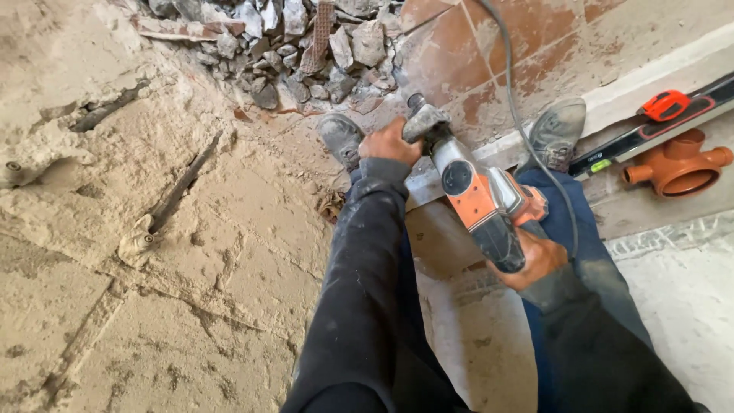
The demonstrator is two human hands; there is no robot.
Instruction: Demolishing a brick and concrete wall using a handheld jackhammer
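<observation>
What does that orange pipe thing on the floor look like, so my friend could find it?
Look at the right edge of the view, on the pale floor beside the person's right leg. Just below the long black spirit level lies the orange pipe fitting: a short, wide round cup with narrow spouts sticking out sideways. The red tool on the level is small and flat; only the fitting is round and hollow.
</observation>
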